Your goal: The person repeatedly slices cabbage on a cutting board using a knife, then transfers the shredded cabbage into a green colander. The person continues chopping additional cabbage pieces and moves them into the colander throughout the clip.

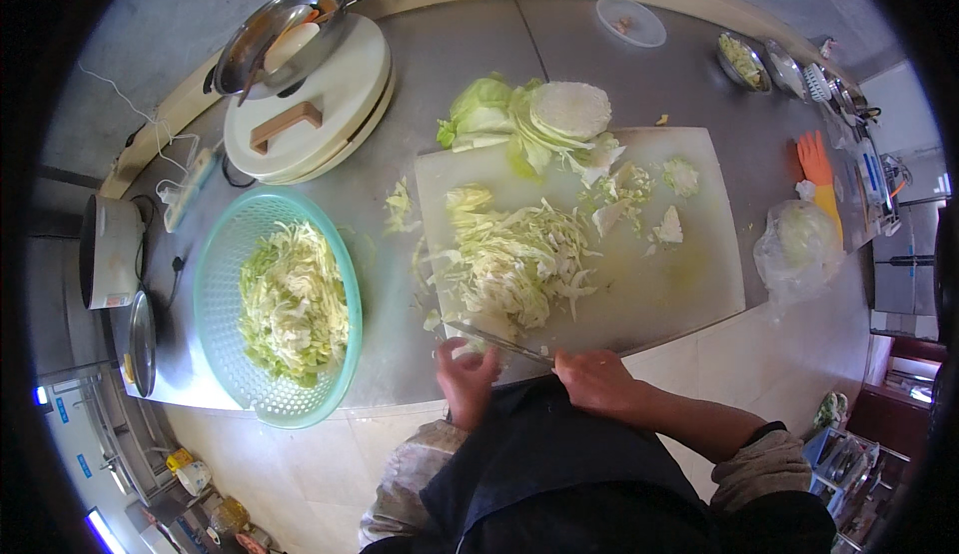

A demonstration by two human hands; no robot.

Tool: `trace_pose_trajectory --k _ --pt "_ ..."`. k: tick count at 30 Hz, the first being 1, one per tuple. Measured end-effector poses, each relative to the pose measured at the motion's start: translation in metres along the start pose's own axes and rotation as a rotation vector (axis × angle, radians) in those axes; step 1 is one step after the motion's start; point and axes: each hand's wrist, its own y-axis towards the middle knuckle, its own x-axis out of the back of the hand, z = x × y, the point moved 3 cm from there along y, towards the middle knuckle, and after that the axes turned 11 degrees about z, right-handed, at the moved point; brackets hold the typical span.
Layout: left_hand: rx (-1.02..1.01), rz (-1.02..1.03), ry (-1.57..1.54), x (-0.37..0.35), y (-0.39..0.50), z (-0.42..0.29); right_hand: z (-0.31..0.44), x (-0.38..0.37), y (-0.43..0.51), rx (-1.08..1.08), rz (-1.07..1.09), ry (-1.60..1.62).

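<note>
My right hand [596, 383] grips a knife [500, 342] by its handle, at the near edge of the white cutting board [674, 284]. The blade points left, beside the near end of a pile of shredded cabbage [517, 258]. My left hand [467, 383] is near the blade's tip, thumb and fingers apart; a pale cabbage bit shows just behind it. A cut cabbage with loose leaves [487, 116] rests at the board's far edge. Cabbage scraps [669, 226] lie on the board's right half. Left of the board, a green plastic colander [217, 284] holds more shredded cabbage [292, 307].
At the back left, a steel pan [247, 41] with utensils sits on a white lidded appliance [277, 123]. A power strip [187, 188] is nearby. On the right are a bagged cabbage [798, 243], rubber gloves [817, 168] and a bowl [742, 63]. A plastic lid [644, 26] lies at the back.
</note>
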Motion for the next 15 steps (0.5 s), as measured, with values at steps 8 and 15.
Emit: trace_pose_trajectory --k 8,15 --pt "-0.143 0.047 0.204 -0.004 -0.002 -0.003 -0.013 -0.016 0.029 -0.009 -0.057 0.060" --pt "-0.382 -0.039 0.754 0.018 0.003 -0.051 -0.028 0.004 -0.009 -0.044 -0.225 0.213"
